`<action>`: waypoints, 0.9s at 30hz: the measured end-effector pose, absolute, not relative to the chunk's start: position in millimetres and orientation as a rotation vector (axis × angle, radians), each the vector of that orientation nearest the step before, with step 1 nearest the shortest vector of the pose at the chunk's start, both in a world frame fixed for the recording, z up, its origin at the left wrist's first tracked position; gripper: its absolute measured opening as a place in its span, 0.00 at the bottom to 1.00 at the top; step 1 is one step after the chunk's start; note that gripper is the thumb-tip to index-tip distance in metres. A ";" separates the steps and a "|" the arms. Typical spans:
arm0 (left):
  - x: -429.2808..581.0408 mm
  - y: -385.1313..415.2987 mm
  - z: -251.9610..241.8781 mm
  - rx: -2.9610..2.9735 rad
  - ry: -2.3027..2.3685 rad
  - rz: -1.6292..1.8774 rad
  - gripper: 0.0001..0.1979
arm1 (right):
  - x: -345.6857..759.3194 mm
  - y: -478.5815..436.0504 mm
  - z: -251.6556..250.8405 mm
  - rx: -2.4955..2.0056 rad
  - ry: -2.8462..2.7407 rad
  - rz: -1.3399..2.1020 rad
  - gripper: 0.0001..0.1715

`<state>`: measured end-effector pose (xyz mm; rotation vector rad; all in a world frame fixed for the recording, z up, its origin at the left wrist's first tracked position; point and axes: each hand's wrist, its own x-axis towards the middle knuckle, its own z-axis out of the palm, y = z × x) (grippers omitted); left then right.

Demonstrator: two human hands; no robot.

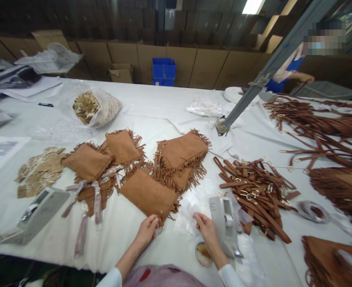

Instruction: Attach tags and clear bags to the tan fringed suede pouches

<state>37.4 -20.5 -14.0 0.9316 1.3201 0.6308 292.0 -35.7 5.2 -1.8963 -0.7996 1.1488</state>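
Note:
My left hand is closed at the near corner of a brown fringed suede pouch, with a small shiny bit beside the fingers. The pouch lies flat. My right hand pinches the edge of a thin translucent white sheet, just left of a grey tape dispenser. More fringed pouches lie beyond: a stack to the right, one behind and one to the left. Wrapped straps hang off the left group.
Brown straps with metal clasps are heaped at right, near a tape roll. A second dispenser and tan scraps sit left. A slanted metal post crosses the table. Behind stand a blue bin and a person.

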 end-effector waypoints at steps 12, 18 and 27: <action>33.7 -17.7 -7.8 0.937 1.266 0.657 0.19 | 248.6 -18.0 11.0 -1.417 -0.042 1.606 0.17; 30.8 -17.0 -12.5 0.979 1.296 0.644 0.20 | 219.0 -5.6 2.5 -1.376 0.044 1.712 0.14; 25.6 -18.7 -2.7 0.796 1.176 0.658 0.22 | 204.4 -11.6 -2.1 -1.472 -0.143 1.779 0.20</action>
